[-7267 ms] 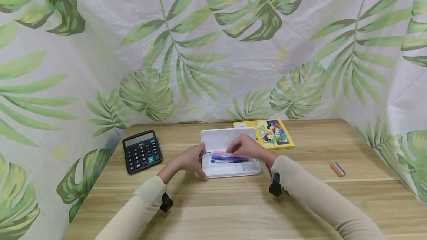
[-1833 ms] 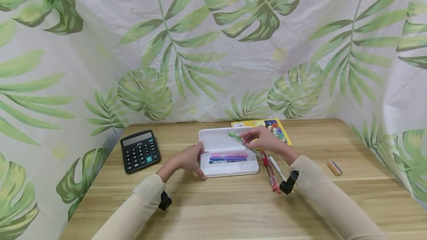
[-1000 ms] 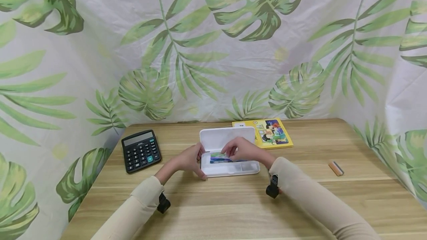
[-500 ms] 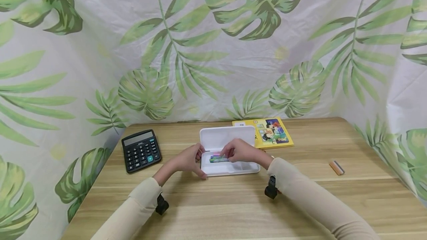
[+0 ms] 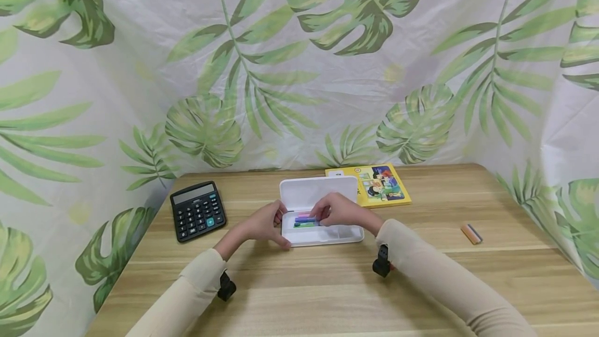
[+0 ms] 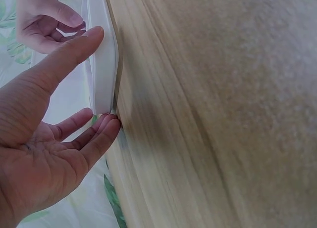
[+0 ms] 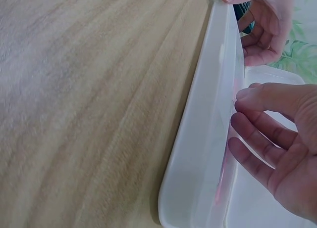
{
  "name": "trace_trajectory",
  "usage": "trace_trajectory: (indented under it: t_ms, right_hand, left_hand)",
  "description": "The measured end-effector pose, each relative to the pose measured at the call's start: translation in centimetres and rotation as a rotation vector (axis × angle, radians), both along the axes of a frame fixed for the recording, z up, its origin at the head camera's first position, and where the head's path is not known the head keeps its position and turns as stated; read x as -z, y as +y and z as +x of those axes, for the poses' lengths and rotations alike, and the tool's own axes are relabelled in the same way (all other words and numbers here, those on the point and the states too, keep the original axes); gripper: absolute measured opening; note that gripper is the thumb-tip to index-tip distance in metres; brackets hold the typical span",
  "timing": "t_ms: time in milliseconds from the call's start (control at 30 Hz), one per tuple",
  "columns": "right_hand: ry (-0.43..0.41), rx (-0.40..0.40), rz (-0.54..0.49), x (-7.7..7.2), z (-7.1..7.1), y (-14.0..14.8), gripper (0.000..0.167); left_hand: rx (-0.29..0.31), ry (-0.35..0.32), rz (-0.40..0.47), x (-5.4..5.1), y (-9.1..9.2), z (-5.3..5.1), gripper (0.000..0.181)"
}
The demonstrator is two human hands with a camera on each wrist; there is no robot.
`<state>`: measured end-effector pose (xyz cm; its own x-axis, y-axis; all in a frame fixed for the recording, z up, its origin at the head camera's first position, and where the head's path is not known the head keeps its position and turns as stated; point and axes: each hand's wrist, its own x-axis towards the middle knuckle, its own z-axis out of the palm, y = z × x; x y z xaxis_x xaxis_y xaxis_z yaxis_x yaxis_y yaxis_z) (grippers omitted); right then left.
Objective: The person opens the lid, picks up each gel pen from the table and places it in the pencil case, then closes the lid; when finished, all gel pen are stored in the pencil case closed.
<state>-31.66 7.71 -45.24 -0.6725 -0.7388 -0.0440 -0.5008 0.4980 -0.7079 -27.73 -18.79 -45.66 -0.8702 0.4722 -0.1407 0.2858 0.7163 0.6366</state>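
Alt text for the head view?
A person's left hand grips the left end of an open white rectangular pencil case; the right hand is over pink, blue and green pens inside. A black calculator lies left of the case, a yellow illustrated book behind it.

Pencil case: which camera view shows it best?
Head view: the white pencil case shows from above, lid open, pens inside, partly behind the right hand. The left wrist view gives mostly its outer side at the left hand; the right wrist view, a close, oblique outer wall and part of its lid.
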Motion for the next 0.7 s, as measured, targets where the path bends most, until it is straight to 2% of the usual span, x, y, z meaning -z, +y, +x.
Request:
trace_trajectory:
  t_ms: [300,567,700]
  right_hand:
    - [0.02,0.006,0.004,-1.0,0.0,1.2,0.025]
    - [0.036,-0.016,-0.013,-1.5,0.0,4.1,0.024]
    - [0.041,-0.004,0.011,-1.9,0.2,6.0,0.024]
  left_hand:
    - [-0.022,-0.025,-0.023,-0.4,0.3,0.1,0.081]
    - [-0.032,-0.035,-0.027,-0.5,0.5,0.1,0.082]
    - [-0.034,-0.041,-0.034,-0.5,0.6,0.1,0.082]
